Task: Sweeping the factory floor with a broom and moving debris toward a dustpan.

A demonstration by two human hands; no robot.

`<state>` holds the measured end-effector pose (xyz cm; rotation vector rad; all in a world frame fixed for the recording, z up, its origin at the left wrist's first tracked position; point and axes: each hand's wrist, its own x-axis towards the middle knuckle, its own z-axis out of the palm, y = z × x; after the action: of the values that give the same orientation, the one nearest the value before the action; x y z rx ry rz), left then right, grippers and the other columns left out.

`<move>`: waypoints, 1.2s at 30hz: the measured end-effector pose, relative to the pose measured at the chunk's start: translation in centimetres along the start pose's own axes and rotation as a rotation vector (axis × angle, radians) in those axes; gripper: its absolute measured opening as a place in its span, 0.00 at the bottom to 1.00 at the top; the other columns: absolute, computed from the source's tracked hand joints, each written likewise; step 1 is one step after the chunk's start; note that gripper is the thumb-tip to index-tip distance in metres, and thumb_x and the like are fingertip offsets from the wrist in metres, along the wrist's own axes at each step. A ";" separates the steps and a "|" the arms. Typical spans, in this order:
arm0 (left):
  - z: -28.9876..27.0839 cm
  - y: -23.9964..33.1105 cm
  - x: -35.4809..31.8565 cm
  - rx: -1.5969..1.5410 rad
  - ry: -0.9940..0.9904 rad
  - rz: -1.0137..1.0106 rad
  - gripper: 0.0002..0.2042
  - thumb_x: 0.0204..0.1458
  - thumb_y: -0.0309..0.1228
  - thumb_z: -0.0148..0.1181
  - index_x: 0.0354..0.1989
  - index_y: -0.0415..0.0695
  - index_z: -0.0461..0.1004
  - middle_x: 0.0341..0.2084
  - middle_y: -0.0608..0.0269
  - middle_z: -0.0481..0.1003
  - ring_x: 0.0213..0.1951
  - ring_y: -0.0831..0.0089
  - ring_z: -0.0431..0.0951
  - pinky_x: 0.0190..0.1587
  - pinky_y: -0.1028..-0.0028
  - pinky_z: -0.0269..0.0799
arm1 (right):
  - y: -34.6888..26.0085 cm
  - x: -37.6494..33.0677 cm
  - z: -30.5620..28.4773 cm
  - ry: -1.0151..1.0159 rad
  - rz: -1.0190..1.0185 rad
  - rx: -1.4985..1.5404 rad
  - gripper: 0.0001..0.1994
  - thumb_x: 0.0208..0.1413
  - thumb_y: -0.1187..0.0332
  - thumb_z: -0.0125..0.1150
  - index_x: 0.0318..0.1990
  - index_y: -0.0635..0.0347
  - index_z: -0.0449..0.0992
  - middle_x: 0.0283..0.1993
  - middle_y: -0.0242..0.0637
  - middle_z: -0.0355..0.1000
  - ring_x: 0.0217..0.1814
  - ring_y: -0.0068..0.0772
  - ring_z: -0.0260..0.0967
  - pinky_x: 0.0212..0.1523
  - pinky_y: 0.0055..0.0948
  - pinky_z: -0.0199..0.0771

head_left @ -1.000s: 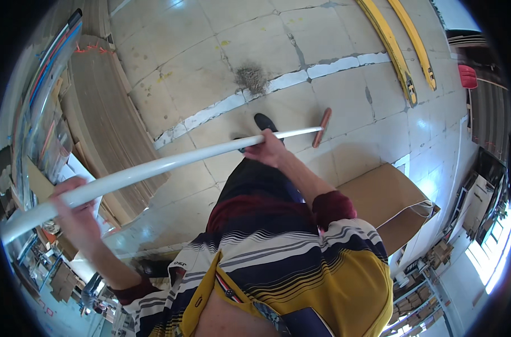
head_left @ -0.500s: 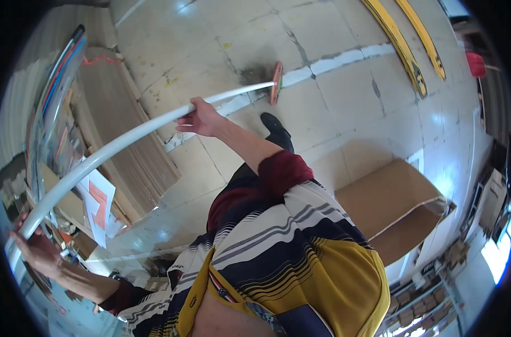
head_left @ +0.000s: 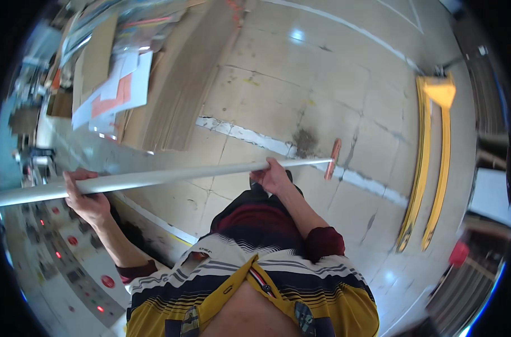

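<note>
I hold a long white broom handle [head_left: 171, 177] across my body, roughly level. My left hand [head_left: 84, 196] grips it near its upper end at the left. My right hand [head_left: 273, 175] grips it further down, to the right of centre. The small red broom head [head_left: 334, 159] at the handle's far end rests on the tiled floor, right next to a patch of dark dust [head_left: 306, 140] lying on a white painted floor line [head_left: 255, 139].
Flat cardboard sheets and papers [head_left: 120, 84] are stacked at the upper left. Yellow pallet-jack forks [head_left: 429, 168] lie on the floor at the right. A grey panel with red lights [head_left: 70, 264] stands at the lower left, and a red object [head_left: 459, 254] sits at the lower right.
The view has swung, and the handle has come from a steep upward slant to nearly level. The broom head now sits beside the dust patch. Both hands keep their grip.
</note>
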<state>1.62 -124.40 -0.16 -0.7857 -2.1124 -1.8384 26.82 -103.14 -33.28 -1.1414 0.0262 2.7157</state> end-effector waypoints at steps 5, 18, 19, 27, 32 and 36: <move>-5.8 3.0 -7.3 -0.236 -0.040 -0.360 0.20 0.53 0.45 0.42 0.23 0.37 0.66 0.20 0.55 0.67 0.21 0.70 0.67 0.26 0.74 0.64 | -2.0 1.9 0.7 0.081 0.179 -0.295 0.14 0.58 0.61 0.39 0.42 0.64 0.61 0.38 0.45 0.69 0.34 0.38 0.69 0.39 0.43 0.74; 13.5 15.9 -31.0 0.351 0.119 -0.753 0.23 0.49 0.44 0.53 0.31 0.29 0.71 0.21 0.54 0.72 0.21 0.69 0.74 0.24 0.76 0.71 | -13.0 12.2 -3.7 0.152 0.551 -1.030 0.14 0.58 0.63 0.41 0.47 0.62 0.57 0.37 0.43 0.70 0.36 0.41 0.71 0.39 0.51 0.74; 13.6 18.2 -31.8 0.402 0.241 -0.757 0.23 0.49 0.44 0.54 0.29 0.29 0.71 0.18 0.54 0.71 0.19 0.70 0.73 0.20 0.76 0.68 | -11.5 10.1 -4.8 0.135 0.633 -1.009 0.15 0.59 0.61 0.40 0.48 0.61 0.57 0.36 0.44 0.71 0.36 0.42 0.72 0.36 0.51 0.75; 12.1 30.7 -44.3 0.538 0.995 -0.613 0.19 0.47 0.42 0.45 0.20 0.34 0.68 0.13 0.61 0.62 0.13 0.74 0.63 0.15 0.76 0.60 | -10.5 -4.6 -7.0 -0.066 1.125 -1.107 0.13 0.58 0.62 0.40 0.43 0.63 0.60 0.34 0.44 0.68 0.34 0.40 0.67 0.32 0.48 0.77; 18.6 32.4 -51.0 0.257 0.818 -0.294 0.18 0.46 0.43 0.44 0.15 0.39 0.61 0.14 0.59 0.63 0.19 0.72 0.64 0.23 0.70 0.60 | -18.7 -6.0 -10.8 -0.134 1.111 -1.089 0.12 0.57 0.61 0.41 0.39 0.61 0.62 0.35 0.46 0.69 0.37 0.42 0.69 0.37 0.49 0.75; 30.7 29.0 -54.1 0.440 0.614 -0.711 0.21 0.46 0.42 0.51 0.26 0.29 0.72 0.26 0.47 0.74 0.27 0.64 0.73 0.29 0.67 0.70 | -27.7 0.6 -14.2 0.136 0.685 -1.266 0.14 0.58 0.61 0.37 0.43 0.63 0.59 0.37 0.48 0.70 0.38 0.46 0.70 0.41 0.52 0.73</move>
<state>67.09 -105.78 -8.71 0.6326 -2.3354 -1.4658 41.63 -77.18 -42.03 -1.8022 -1.7925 3.1519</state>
